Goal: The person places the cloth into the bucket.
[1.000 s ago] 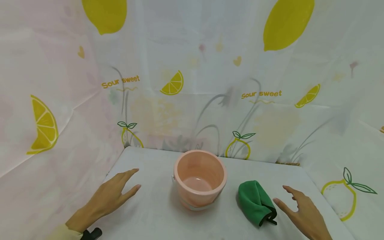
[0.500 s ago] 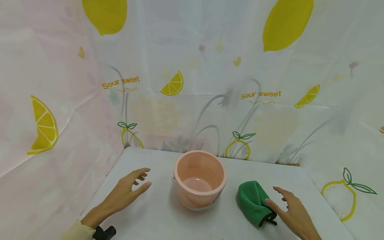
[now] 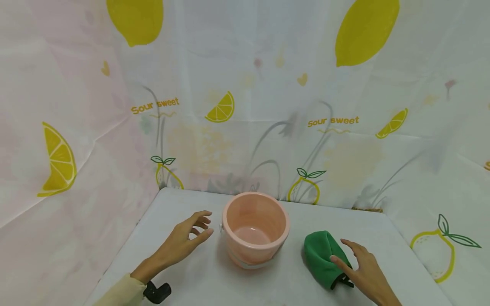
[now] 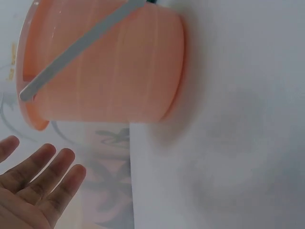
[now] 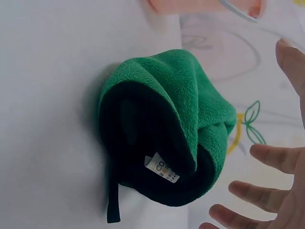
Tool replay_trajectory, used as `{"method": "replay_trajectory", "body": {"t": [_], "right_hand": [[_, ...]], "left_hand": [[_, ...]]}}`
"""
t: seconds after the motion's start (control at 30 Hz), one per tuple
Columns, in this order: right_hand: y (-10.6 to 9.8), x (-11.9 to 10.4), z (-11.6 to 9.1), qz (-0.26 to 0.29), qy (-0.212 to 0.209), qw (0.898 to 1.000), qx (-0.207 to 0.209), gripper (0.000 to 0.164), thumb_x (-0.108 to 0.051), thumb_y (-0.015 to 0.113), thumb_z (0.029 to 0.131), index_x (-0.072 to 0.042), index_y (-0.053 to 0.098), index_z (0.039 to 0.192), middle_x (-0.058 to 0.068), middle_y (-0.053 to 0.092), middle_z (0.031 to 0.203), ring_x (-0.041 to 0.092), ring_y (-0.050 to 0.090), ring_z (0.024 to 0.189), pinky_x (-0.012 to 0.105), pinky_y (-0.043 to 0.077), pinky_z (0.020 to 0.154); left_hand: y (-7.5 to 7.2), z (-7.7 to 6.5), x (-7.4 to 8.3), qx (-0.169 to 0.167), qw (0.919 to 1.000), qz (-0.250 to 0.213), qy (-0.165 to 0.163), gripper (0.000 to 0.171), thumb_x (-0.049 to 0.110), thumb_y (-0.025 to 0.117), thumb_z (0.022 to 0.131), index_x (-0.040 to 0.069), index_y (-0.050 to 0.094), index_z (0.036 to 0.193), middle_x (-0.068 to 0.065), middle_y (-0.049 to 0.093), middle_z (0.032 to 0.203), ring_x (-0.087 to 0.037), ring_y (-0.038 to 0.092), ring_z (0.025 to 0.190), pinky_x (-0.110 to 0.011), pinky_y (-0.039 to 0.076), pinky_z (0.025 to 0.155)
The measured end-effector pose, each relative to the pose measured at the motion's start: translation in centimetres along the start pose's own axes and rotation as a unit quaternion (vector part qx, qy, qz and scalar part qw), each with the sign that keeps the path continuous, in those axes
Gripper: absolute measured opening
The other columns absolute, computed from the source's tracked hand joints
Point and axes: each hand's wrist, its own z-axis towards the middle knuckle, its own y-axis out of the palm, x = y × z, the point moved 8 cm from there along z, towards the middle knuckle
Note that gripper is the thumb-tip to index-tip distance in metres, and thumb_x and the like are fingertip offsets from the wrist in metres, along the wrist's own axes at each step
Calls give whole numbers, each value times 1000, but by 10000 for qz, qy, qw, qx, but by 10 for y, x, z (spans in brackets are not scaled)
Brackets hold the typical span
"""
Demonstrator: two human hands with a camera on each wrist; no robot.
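Note:
A pink bucket (image 3: pixel 255 255) stands upright mid-table, its grey handle (image 4: pixel 86 45) hanging down against its side. My left hand (image 3: pixel 178 244) hovers just left of it, fingers spread and apart from the rim. To the bucket's right lies a crumpled green fleecy cloth (image 3: pixel 321 259), hollow like a cap. In the right wrist view its black-trimmed opening, a white label (image 5: pixel 163 168) and a dark loop (image 5: pixel 113 202) show. Beside and partly over that cloth in the head view is my right hand (image 3: pixel 365 270), its fingers loosely extended and holding nothing.
The white table (image 3: pixel 183 204) is bordered at the back and sides by a lemon-print curtain (image 3: pixel 252 140). A black wrist strap device (image 3: pixel 158 292) sits on my left wrist below a pale sleeve (image 3: pixel 121 293).
My left hand has moved right, closer to the bucket. My right hand has moved left, closer to the green cloth. Bucket and cloth have stayed in place.

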Motion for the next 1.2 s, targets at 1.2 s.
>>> {"method": "replay_trajectory", "body": {"t": [1.2], "right_hand": [[41, 5, 6, 251, 330, 9975, -566, 95, -60, 66, 80, -2, 30, 145, 35, 39, 135, 43, 52, 110, 53, 49, 79]], "left_hand": [[44, 27, 10, -380, 9916, -1157, -440, 67, 49, 65, 87, 35, 33, 144, -3, 54, 133, -18, 59, 106, -40, 51, 86]]}}
